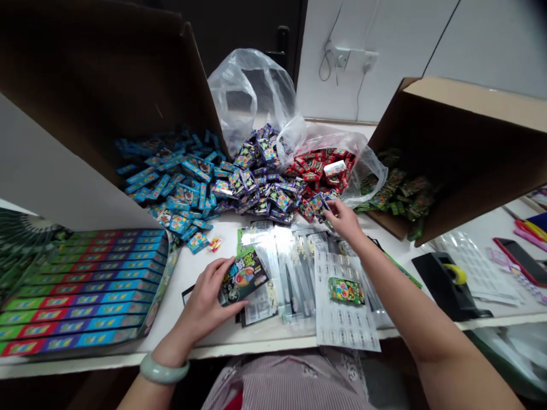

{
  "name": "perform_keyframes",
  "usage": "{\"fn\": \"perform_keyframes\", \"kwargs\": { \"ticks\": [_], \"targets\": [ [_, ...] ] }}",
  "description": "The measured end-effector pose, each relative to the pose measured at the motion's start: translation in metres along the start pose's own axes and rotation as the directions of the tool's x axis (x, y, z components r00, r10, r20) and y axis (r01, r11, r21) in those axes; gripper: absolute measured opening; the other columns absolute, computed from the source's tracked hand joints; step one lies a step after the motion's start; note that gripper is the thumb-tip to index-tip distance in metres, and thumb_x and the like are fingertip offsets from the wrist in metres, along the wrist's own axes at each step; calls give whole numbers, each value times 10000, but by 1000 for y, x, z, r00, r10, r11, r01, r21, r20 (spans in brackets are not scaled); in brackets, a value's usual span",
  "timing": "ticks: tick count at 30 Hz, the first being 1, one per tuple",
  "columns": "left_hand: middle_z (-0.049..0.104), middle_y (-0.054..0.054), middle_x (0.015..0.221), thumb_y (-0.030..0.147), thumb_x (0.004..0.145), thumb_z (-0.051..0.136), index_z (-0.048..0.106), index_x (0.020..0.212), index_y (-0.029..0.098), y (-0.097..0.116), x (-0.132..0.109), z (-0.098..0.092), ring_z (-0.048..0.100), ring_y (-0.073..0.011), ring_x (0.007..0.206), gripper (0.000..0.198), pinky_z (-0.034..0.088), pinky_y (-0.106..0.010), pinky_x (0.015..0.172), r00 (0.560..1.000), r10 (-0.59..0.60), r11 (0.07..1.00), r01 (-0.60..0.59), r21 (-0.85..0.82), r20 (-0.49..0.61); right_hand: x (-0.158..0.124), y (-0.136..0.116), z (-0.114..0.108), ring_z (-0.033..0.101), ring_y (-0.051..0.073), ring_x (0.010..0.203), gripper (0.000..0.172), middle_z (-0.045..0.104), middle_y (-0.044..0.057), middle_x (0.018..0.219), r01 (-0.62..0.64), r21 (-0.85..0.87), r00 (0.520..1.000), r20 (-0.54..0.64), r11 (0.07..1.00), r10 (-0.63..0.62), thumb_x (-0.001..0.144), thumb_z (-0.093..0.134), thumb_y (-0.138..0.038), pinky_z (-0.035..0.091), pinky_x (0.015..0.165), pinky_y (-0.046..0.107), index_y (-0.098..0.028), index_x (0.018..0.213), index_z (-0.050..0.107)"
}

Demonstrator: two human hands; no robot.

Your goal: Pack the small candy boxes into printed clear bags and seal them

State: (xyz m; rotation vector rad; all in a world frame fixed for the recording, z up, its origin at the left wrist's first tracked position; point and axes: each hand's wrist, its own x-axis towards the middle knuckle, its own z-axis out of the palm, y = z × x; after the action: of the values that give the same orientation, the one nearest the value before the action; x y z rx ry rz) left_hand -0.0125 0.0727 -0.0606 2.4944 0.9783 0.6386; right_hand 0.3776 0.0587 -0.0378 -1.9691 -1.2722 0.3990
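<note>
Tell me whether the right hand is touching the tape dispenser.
Apart. The head view shows the right hand reaching toward the piled packets, with a plain gap of tabletop between it and the tape dispenser.

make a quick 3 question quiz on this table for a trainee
1. What is the left hand holding?
2. True or false: the pale green bangle is on the right wrist.
3. Which packets lie inside the cardboard box on the right? A) blue B) red C) green

Key:
1. A dark printed packet.
2. False, it is on the left wrist.
3. C, the green packets.
</note>
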Motion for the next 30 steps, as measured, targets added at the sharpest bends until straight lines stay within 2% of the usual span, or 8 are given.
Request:
{"fn": "perform_keyframes", "kwargs": {
  "ticks": [3, 5, 10, 16, 18, 23, 26, 30],
  "targets": [
    [451, -109, 1284, 402, 729, 737, 324, 1421, 262, 1, 3, -1, 482, -319, 1209, 818, 434, -485, 1038, 1000, -1, 1000, 1, -8, -3, -29, -5, 3, 566, 165, 641, 396, 629, 23, 775, -37, 170, 995, 93, 985, 21, 833, 490, -468, 487, 572, 295, -170, 1070, 600],
    [446, -113, 1292, 405, 729, 738, 327, 1423, 260, 5, 5, -1, 470, -321, 1224, 819, 421, -488, 1050, 1000, 1, 1000, -1, -15, 9, -48, -11, 5, 543, 139, 599, 429, 626, 10, 774, -65, 282, 988, 150, 957, 23, 798, 531, -508, 462, 510, 261, -182, 1064, 614],
    [434, -112, 1288, 395, 731, 742, 316, 1423, 258, 12, 0, -4, 466, -310, 1219, 824, 420, -484, 1049, 1000, -4, 1000, 5, -15, 20, -76, -25, 14, 587, 145, 702, 368, 663, 17, 887, -282, 627, 943, 321, 726, 88, 666, 712, -425, 497, 580, 261, -210, 960, 658],
    [426, -114, 1281, 415, 737, 735, 312, 1420, 255, 10, -12, -8, 460, -309, 1215, 819, 411, -494, 1050, 1000, -28, 1000, 28, -6, 12, -86, -36, 24, 605, 167, 821, 484, 635, -6, 938, -416, 695, 890, 443, 586, 107, 577, 740, -268, 537, 700, 299, -250, 1042, 609],
    [425, -114, 1278, 412, 737, 736, 308, 1421, 256, 10, -13, -8, 461, -307, 1213, 822, 415, -493, 1046, 1000, -25, 1000, 25, -9, 16, -88, -40, 27, 585, 159, 774, 597, 588, -34, 840, -436, 671, 887, 435, 600, 157, 566, 720, -251, 536, 686, 302, -271, 1141, 562],
    [432, -125, 1283, 399, 717, 760, 286, 1428, 251, 12, -11, 0, 459, -316, 1212, 867, 412, -494, 1040, 998, 14, 999, -16, 29, 56, -95, -49, 38, 469, 112, 612, 671, 454, -65, 689, -316, 498, 921, 364, 807, 137, 606, 629, -233, 452, 597, 248, -265, 1268, 526],
    [433, -135, 1302, 392, 705, 773, 277, 1431, 237, 15, -12, 5, 454, -325, 1218, 892, 407, -494, 1038, 995, 42, 998, -46, 49, 91, -102, -55, 45, 498, 111, 625, 731, 487, -43, 792, -322, 526, 924, 356, 787, 140, 630, 633, -267, 441, 576, 251, -266, 1337, 446],
    [431, -150, 1305, 399, 700, 777, 268, 1436, 217, 18, -11, 6, 443, -334, 1227, 913, 394, -500, 1044, 998, 38, 996, -41, 79, 41, -109, -61, 44, 501, 96, 594, 816, 494, -36, 855, -293, 591, 934, 346, 752, 92, 662, 680, -294, 450, 568, 256, -302, 1396, 325]
  ]
}}
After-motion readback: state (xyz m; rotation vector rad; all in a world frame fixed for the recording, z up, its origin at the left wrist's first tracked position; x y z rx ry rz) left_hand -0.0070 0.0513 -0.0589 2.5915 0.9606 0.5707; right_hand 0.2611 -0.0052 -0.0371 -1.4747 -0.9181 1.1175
